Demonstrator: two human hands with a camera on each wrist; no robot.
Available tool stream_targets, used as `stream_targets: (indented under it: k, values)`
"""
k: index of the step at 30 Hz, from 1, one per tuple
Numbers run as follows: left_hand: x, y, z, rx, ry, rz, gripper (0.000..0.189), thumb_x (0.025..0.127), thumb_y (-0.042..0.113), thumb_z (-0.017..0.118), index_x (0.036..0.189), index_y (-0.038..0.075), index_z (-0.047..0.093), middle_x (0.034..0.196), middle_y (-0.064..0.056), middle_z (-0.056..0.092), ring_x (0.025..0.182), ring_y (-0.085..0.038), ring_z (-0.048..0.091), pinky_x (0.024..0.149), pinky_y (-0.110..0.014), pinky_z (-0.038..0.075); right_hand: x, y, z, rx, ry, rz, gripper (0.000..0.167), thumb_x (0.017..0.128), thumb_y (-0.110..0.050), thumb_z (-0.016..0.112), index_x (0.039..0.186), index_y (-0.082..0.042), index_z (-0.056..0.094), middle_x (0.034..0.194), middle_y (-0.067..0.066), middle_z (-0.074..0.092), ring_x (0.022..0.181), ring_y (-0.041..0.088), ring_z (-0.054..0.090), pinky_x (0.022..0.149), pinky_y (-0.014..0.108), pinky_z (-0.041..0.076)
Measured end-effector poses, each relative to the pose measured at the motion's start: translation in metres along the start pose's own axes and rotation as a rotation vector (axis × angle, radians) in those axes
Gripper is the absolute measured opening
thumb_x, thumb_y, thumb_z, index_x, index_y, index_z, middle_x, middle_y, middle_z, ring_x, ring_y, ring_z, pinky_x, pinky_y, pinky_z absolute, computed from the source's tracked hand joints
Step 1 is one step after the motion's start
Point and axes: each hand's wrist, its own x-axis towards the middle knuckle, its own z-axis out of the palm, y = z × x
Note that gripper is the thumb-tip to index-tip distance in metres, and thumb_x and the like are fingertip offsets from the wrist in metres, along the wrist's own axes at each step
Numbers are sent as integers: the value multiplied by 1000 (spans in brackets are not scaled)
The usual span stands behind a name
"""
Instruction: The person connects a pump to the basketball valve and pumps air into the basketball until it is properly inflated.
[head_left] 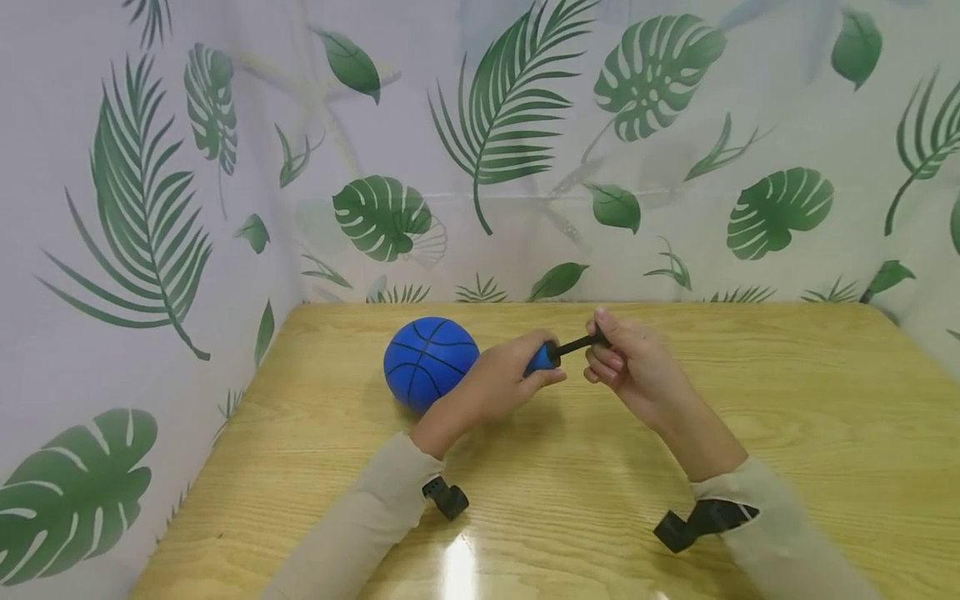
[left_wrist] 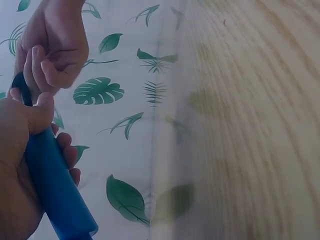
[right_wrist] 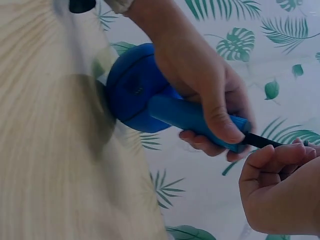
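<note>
My left hand (head_left: 498, 379) grips the blue barrel of a small hand pump (head_left: 542, 358), fingers wrapped round it. A thin black rod (head_left: 576, 344) sticks out of the barrel toward the right. At the rod's far end my right hand (head_left: 637, 367) pinches the black handle, which its fingers mostly hide. Both hands hold the pump above the wooden table. In the right wrist view the smooth blue barrel (right_wrist: 182, 117) shows along most of its length, passing in front of the ball. The left wrist view has the barrel's lower end (left_wrist: 70, 215) pointing down.
A blue basketball (head_left: 427, 358) with black lines sits on the table (head_left: 562, 517), just left of my left hand. Leaf-printed cloth (head_left: 517, 250) hangs behind and along the left side of the table. A black camera (head_left: 447, 498) is strapped at my left wrist.
</note>
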Motion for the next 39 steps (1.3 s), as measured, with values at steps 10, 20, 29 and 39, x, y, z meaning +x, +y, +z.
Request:
stream_targets:
  k: [10,20,29,39]
  values:
    - [0,1,1,67,-31,39,38,104,36,59,133,13,55,113,-1,68,90,-13,60,79,-28,47,4,23,11,-102,5,62,33,109,-40,45,91,-16,60,60,-8,38,55,10,38,67,27,43]
    - [-2,2,0,52,-16,52,37,103,37,59,132,14,56,108,1,68,86,-13,58,74,-26,44,4,20,10,-115,33,112,32,108,-42,46,93,-18,60,61,-8,38,57,10,38,69,27,41]
    - [-1,1,3,53,-31,38,35,104,38,58,130,15,55,107,1,67,86,-13,58,75,-26,45,2,19,10,-106,38,122,32,108,-42,47,92,-18,60,62,-8,38,57,10,37,69,27,42]
    - [-2,-1,9,64,-35,28,35,104,40,57,129,16,56,103,2,65,86,-13,58,75,-26,46,3,21,8,-93,55,139,33,108,-42,47,90,-18,62,61,-8,39,56,10,38,69,26,43]
